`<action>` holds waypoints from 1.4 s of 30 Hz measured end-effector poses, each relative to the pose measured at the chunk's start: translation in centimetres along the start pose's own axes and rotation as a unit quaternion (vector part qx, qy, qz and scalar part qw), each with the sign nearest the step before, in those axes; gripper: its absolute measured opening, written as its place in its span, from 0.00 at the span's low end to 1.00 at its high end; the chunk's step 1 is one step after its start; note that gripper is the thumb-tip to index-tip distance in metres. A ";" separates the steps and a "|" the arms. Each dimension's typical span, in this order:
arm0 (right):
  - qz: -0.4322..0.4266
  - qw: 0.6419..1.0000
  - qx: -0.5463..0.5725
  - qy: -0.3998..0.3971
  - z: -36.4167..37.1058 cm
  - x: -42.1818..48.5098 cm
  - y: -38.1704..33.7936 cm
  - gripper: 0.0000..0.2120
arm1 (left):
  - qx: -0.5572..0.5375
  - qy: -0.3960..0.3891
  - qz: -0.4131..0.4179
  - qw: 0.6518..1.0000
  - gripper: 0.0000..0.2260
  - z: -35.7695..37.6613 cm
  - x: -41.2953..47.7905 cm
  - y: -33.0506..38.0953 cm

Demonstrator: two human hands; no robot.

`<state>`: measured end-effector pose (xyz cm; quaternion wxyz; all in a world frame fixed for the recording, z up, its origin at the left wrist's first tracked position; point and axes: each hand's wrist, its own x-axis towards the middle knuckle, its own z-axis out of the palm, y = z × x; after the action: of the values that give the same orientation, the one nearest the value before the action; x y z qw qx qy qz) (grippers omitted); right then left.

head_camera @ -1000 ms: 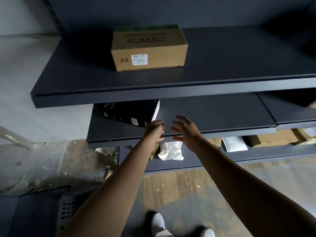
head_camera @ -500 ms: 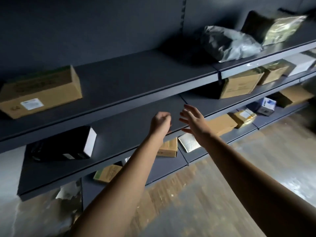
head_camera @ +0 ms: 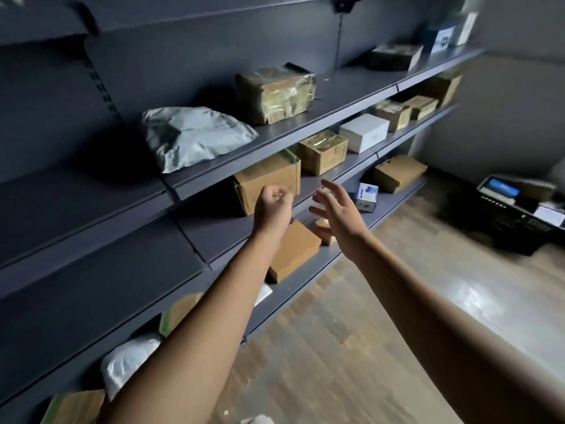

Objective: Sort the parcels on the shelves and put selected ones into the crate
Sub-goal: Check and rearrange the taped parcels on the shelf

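Bare forearms (head_camera: 214,301), bare left hand (head_camera: 273,207), bare right hand (head_camera: 337,214)

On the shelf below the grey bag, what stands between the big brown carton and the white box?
In the head view, one smaller carton wrapped in shiny tape stands between the big brown carton and the white box.

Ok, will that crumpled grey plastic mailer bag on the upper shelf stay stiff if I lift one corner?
Probably not: the grey plastic mailer bag looks wrinkled and pillowy, so it would likely sag. Its shiny film may slip; a two-handed scoop seems safer.
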<state>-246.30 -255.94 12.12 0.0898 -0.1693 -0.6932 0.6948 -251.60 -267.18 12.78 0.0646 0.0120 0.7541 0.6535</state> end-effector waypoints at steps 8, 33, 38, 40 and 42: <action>-0.001 0.997 0.020 0.076 -14.9 9.0 -0.6 0.20 | 0.020 -0.097 0.027 0.995 0.07 17.4 6.5 2.6; 0.011 0.973 0.031 0.231 -61.6 45.9 -0.6 0.20 | 0.012 -0.212 -0.008 0.977 0.09 73.1 32.6 8.3; 0.033 0.982 0.015 0.184 -71.3 53.2 0.5 0.21 | 0.015 -0.156 -0.063 0.986 0.10 83.3 36.4 8.9; 0.034 0.985 0.007 0.169 -74.7 56.2 0.8 0.21 | 0.017 -0.136 -0.080 0.987 0.09 86.7 37.9 8.9; 0.049 0.986 0.010 0.156 -77.2 59.0 1.0 0.21 | 0.021 -0.116 -0.096 0.988 0.09 89.1 39.3 9.0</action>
<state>-273.07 -162.70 6.04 0.1642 -0.3088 -0.6546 0.6702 -281.10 -174.12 6.17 0.2137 0.0161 0.7525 0.6228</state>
